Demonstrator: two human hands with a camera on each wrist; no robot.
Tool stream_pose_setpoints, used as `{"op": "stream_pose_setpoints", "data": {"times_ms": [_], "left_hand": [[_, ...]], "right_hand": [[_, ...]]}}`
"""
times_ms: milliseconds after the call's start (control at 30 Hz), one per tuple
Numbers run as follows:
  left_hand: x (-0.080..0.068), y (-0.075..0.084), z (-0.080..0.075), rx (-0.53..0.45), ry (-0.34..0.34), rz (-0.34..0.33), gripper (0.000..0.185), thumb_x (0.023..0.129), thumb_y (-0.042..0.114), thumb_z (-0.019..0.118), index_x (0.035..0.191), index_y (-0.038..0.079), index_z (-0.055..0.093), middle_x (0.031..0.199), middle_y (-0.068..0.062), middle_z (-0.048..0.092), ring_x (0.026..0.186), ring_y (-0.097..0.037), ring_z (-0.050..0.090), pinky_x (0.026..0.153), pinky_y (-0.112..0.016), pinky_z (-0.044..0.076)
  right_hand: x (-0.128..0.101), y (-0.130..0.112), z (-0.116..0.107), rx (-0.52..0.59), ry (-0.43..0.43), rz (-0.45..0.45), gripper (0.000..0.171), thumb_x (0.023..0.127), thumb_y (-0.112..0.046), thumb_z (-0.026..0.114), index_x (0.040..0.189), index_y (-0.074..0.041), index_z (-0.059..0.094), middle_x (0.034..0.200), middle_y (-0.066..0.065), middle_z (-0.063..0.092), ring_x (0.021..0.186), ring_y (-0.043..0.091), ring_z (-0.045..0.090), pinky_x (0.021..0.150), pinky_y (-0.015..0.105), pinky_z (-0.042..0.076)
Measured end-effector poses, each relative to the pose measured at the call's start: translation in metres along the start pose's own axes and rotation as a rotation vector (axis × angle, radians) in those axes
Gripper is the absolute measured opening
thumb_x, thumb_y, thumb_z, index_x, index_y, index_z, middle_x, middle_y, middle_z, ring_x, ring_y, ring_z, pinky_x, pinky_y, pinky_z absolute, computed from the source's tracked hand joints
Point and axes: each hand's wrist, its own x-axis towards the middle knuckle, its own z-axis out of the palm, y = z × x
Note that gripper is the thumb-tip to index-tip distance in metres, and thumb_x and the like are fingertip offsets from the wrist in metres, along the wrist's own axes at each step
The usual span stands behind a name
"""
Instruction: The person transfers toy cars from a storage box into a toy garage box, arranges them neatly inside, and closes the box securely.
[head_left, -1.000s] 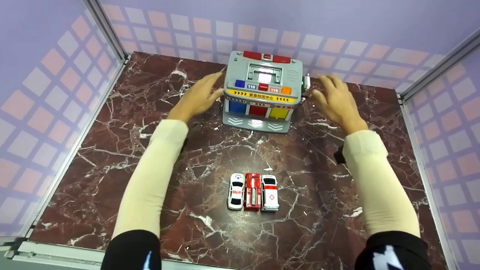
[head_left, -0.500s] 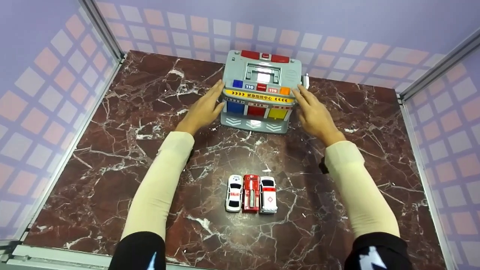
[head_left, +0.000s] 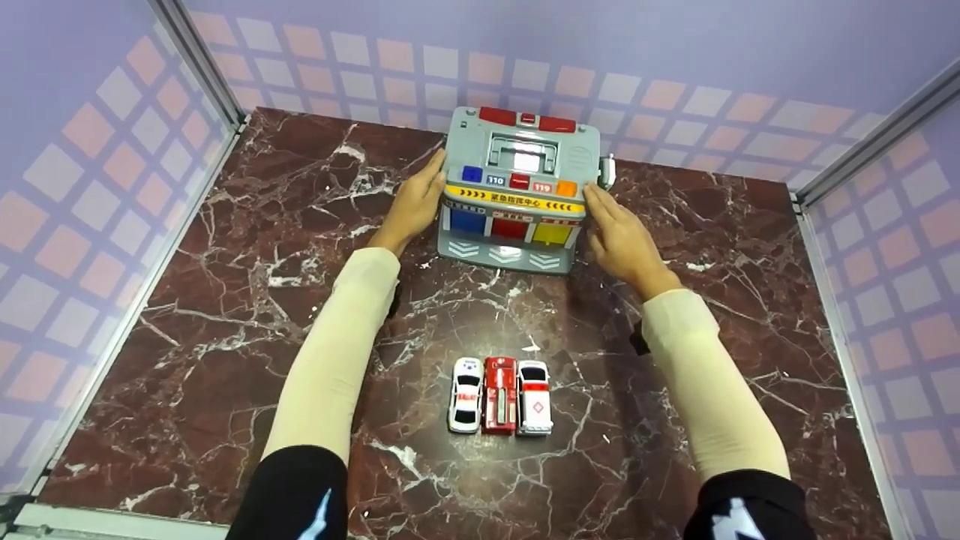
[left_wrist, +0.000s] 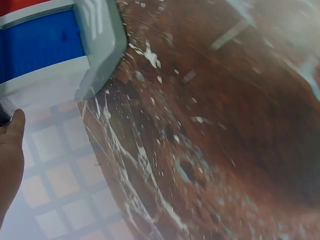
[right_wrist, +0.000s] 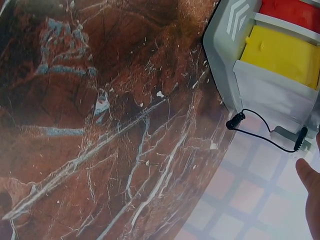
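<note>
A grey toy emergency-station garage (head_left: 517,196) stands near the back wall, with a folded handle on its roof and blue, red and yellow doors in front. My left hand (head_left: 415,204) lies along its left side, fingers extended at the roof edge. On the opposite side, my right hand (head_left: 624,238) has its straight fingertips right at the front right roof corner. The left wrist view shows the blue door (left_wrist: 42,45) and my left thumb (left_wrist: 12,145). In the right wrist view, a black cord (right_wrist: 262,142) hangs beside the yellow door (right_wrist: 280,55), near my right thumb (right_wrist: 311,185).
Closer to me, a white toy police car (head_left: 466,396), a red fire truck (head_left: 500,401) and a white ambulance (head_left: 535,409) stand side by side on the dark red marbled tabletop (head_left: 247,352). Checkered lilac walls (head_left: 375,52) enclose the back and both sides.
My right hand has come in leftward from beside the garage to its right corner. My left hand has drawn in against the left side. The garage and cars keep their places.
</note>
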Motion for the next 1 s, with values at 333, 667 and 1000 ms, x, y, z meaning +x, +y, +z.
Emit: {"op": "stream_pose_setpoints", "data": {"times_ms": [333,667,1000], "left_hand": [[0.012,0.011,0.001,-0.432,0.116,-0.192,0.043,0.099,0.01,0.04,0.141,0.004,0.037,0.147,-0.01,0.036,0.136,-0.014,0.029,0.11,-0.016,0.023],[0.013,0.031,0.0,-0.523,0.107,-0.258,0.046,0.097,0.004,0.041,0.142,0.002,0.033,0.149,-0.01,0.033,0.137,-0.013,0.029,0.109,-0.016,0.026],[0.009,0.008,0.01,-0.467,0.135,-0.236,0.046,0.095,0.006,0.049,0.14,0.002,0.039,0.144,-0.01,0.04,0.131,-0.015,0.039,0.105,-0.016,0.033]], "right_hand": [[0.0,0.001,0.002,-0.045,-0.007,-0.051,0.074,0.079,-0.009,0.053,0.148,-0.008,0.024,0.152,0.009,0.028,0.136,0.024,0.031,0.111,0.044,0.027],[0.0,0.006,0.001,-0.001,-0.012,-0.048,0.075,0.079,-0.007,0.053,0.148,-0.01,0.023,0.152,0.008,0.026,0.136,0.027,0.03,0.112,0.044,0.025],[-0.003,0.01,0.001,0.032,0.004,-0.025,0.077,0.077,-0.005,0.053,0.148,-0.013,0.024,0.153,0.005,0.026,0.134,0.029,0.033,0.113,0.041,0.024]]}}
